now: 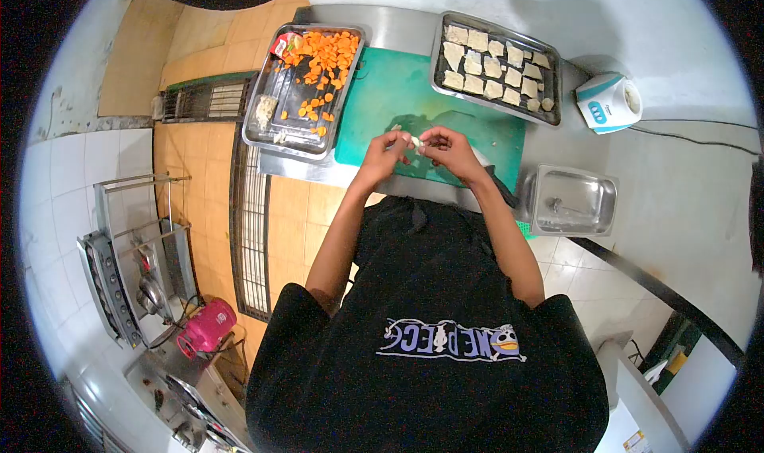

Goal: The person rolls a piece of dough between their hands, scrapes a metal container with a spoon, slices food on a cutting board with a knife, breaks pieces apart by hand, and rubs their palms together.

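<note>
My left hand (pixel 385 157) and my right hand (pixel 450 152) meet over the green cutting board (pixel 398 79). Between their fingertips is a small pale piece that looks like a garlic clove (pixel 415 142), pinched from both sides. Beside my right wrist lies what looks like a knife with a dark handle (pixel 501 189), partly hidden by the forearm. Another small pale bit (pixel 396 127) rests on the board just beyond my left fingers.
A metal tray (pixel 344 107) at left holds orange carrot pieces (pixel 322 55), chopped white bits (pixel 266 111) and a red packet (pixel 284 44). Another tray (pixel 493 107) carries flat pale pieces. At right are a white-and-blue appliance (pixel 608 103) and an empty metal pan (pixel 574 228).
</note>
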Motion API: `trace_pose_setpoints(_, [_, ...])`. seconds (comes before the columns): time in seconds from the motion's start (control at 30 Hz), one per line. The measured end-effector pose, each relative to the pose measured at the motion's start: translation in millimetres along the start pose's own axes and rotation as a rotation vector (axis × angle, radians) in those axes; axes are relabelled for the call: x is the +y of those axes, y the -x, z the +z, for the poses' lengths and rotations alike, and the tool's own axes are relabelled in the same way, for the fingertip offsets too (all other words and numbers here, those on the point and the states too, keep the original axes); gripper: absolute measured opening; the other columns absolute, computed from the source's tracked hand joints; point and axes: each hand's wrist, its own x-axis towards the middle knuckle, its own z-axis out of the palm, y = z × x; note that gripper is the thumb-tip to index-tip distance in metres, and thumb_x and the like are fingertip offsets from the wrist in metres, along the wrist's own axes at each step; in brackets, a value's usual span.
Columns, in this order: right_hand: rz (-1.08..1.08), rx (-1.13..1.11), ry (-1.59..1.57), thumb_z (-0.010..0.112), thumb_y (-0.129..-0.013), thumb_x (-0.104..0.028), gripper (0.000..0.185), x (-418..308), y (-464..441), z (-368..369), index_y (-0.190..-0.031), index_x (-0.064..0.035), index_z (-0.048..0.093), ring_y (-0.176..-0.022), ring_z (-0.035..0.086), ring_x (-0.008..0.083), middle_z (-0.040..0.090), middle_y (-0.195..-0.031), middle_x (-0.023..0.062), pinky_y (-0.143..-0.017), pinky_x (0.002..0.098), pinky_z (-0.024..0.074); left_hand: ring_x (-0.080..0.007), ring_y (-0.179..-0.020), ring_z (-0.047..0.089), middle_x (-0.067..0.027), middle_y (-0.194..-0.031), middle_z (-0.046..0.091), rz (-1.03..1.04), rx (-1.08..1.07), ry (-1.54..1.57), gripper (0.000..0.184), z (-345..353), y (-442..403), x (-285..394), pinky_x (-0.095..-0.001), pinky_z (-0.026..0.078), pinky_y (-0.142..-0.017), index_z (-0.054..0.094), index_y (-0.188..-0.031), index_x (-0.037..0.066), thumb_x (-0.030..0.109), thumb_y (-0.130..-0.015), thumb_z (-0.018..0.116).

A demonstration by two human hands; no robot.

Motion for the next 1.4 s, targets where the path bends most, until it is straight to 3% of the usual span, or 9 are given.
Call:
trace_pose_setpoints(0.07, [-0.074, -0.010, 0.035, 0.080, -0.086, -0.009, 0.022, 0.3, -4.7, 2.4, -0.105, -0.0050, 0.069, -0.087, 0.064, 0.0086, 0.069, -0.094, 0.0003, -0.078, 0.0246, 0.0533, -0.0148, -0.082, 0.066, -0.0075, -0.098, 0.071, -0.141, -0.024, 0.034, 0.022, -6.0, -2.2, 1.2, -0.0297, 0.055, -0.068, 0.071, -0.107, -0.003, 0.017, -0.097, 0.068])
trace_pose_setpoints(0.4, [-0.111, 0.035, 0.150, 0.076, -0.086, -0.010, 0.019, 8.3, -22.0, 7.8, -0.104, -0.0042, 0.073, -0.080, 0.064, 0.0082, 0.071, -0.088, 0.0010, -0.072, 0.0246, 0.0523, -0.0117, -0.072, 0.062, -0.0061, -0.097, 0.073, 0.000, -0.015, -0.114, 0.027, -20.9, -18.1, -1.3, -0.0268, 0.052, -0.068, 0.070, -0.113, -0.004, 0.017, -0.097, 0.068])
trace_pose_setpoints(0.5, [0.041, 0.094, 0.177, 0.075, -0.088, -0.015, 0.018, 3.6, -22.2, 4.5, -0.100, -0.0030, 0.076, -0.074, 0.065, 0.0097, 0.072, -0.084, 0.0020, -0.069, 0.0259, 0.0529, -0.0198, -0.083, 0.072, -0.0115, -0.103, 0.076, -0.047, 0.050, -0.165, 0.028, -34.4, -26.4, -0.3, -0.0319, 0.056, -0.069, 0.073, -0.110, 0.000, 0.021, -0.092, 0.074])
trace_pose_setpoints(0.57, [0.097, 0.125, 0.208, 0.075, -0.088, -0.020, 0.018, 2.3, -19.1, 2.5, -0.096, -0.0032, 0.077, -0.069, 0.066, 0.0111, 0.074, -0.083, 0.0037, -0.066, 0.0278, 0.0537, -0.0252, -0.088, 0.073, -0.0087, -0.107, 0.076, 0.096, 0.232, -0.704, 0.032, -38.0, -22.8, 10.2, -0.0372, 0.057, -0.074, 0.074, -0.112, 0.009, 0.027, -0.086, 0.079])
trace_pose_setpoints(0.77, [-0.023, 0.154, 0.379, 0.074, -0.089, -0.021, 0.019, 12.1, -21.4, 1.5, -0.095, -0.0036, 0.077, -0.071, 0.069, 0.0126, 0.074, -0.083, 0.0057, -0.069, 0.0302, 0.0551, -0.0288, -0.093, 0.072, -0.0057, -0.103, 0.076, 0.041, 0.228, -1.016, 0.038, -19.7, -24.6, 16.3, -0.0439, 0.056, -0.075, 0.073, -0.110, 0.015, 0.034, -0.079, 0.083])
trace_pose_setpoints(1.07, [0.058, 0.125, 0.360, 0.073, -0.089, -0.020, 0.019, 14.3, -20.9, -2.5, -0.097, -0.0028, 0.075, -0.073, 0.071, 0.0149, 0.074, -0.086, 0.0065, -0.071, 0.0302, 0.0559, -0.0333, -0.089, 0.070, -0.0099, -0.096, 0.071, 0.153, 0.239, -1.078, 0.022, -9.5, -29.8, 11.3, -0.0459, 0.055, -0.073, 0.071, -0.096, 0.013, 0.030, -0.084, 0.077])
trace_pose_setpoints(1.2, [0.042, 0.117, 0.370, 0.073, -0.090, -0.020, 0.019, 15.3, -21.3, -2.7, -0.097, -0.0029, 0.075, -0.074, 0.071, 0.0149, 0.074, -0.086, 0.0063, -0.071, 0.0304, 0.0561, -0.0364, -0.089, 0.070, -0.0122, -0.096, 0.074, 0.177, 0.225, -1.101, 0.030, -13.2, -31.5, 10.0, -0.0473, 0.056, -0.075, 0.073, -0.101, 0.013, 0.035, -0.082, 0.077])
trace_pose_setpoints(1.3, [0.028, 0.139, 0.389, 0.073, -0.089, -0.022, 0.020, 13.9, -19.4, -2.1, -0.097, -0.0031, 0.075, -0.074, 0.072, 0.0166, 0.075, -0.087, 0.0075, -0.072, 0.0316, 0.0565, -0.0323, -0.088, 0.072, -0.0142, -0.100, 0.074, 0.102, 0.169, -1.055, 0.029, -18.6, -31.2, 8.4, -0.0439, 0.056, -0.072, 0.073, -0.104, 0.010, 0.032, -0.085, 0.076])
trace_pose_setpoints(1.4, [-0.052, 0.162, 0.483, 0.074, -0.088, -0.023, 0.021, 18.7, -19.3, -4.3, -0.096, -0.0034, 0.075, -0.076, 0.073, 0.0195, 0.075, -0.089, 0.0101, -0.073, 0.0336, 0.0570, -0.0229, -0.085, 0.073, -0.0123, -0.103, 0.076, 0.233, 0.151, -0.574, 0.033, -27.5, -38.1, -15.3, -0.0360, 0.056, -0.067, 0.071, -0.112, 0.005, 0.029, -0.090, 0.074])
